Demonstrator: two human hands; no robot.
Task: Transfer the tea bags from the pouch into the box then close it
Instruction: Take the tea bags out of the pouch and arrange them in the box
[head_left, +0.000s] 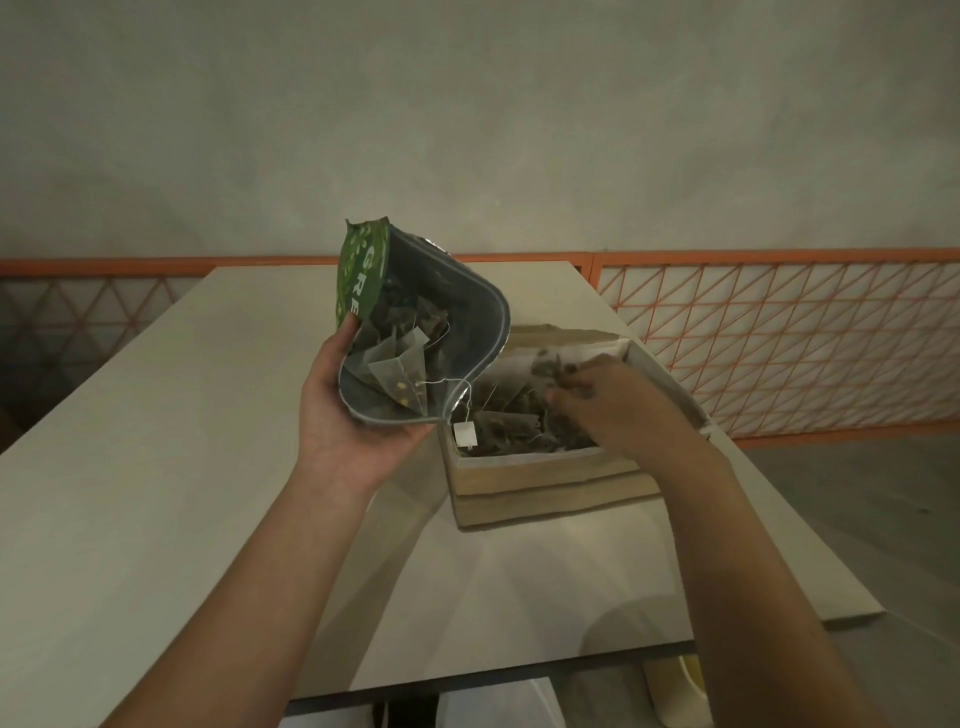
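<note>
The left hand (358, 415) is gripping the open pouch (415, 322) beside the box (545, 478), while the right hand's (618, 405) curled grip is pinching tea bags (519, 426) inside it.

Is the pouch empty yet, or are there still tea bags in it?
Not empty. The pouch, held open by the left hand, shows several tea bags inside; one tag dangles out.

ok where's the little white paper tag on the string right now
In the head view, the white paper tag hangs near centre, just below the open pouch, over the near-left corner of the wooden box.
</note>
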